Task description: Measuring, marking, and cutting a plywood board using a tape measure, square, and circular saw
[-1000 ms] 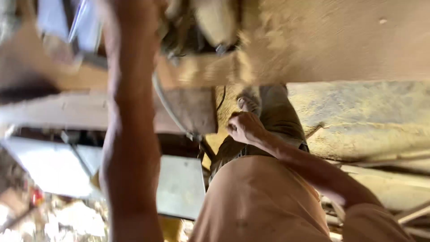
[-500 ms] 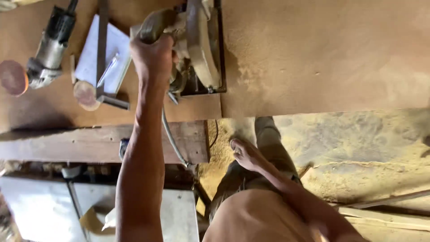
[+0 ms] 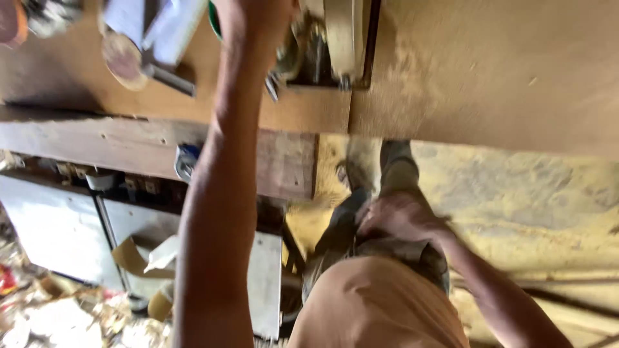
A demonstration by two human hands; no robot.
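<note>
Circular saw (image 3: 322, 38) far on wooden board (image 3: 490, 71), near board's left edge, blurred. Left hand (image 3: 258, 16) stretched out, clenched on saw handle at top of frame. Right hand (image 3: 400, 216) down near thigh, resting on trousers, grasping nothing, fingers loose. Step, by look: positioning saw on board, cut line dusted with sawdust. Next move likely calls for steady grip and straight travel along board. Room: bare board runs right; left crowded with sanding disc (image 3: 122, 58) and papers (image 3: 161, 26); workbench edge (image 3: 155, 145) nearer, sawdust floor (image 3: 529, 206) open below
</note>
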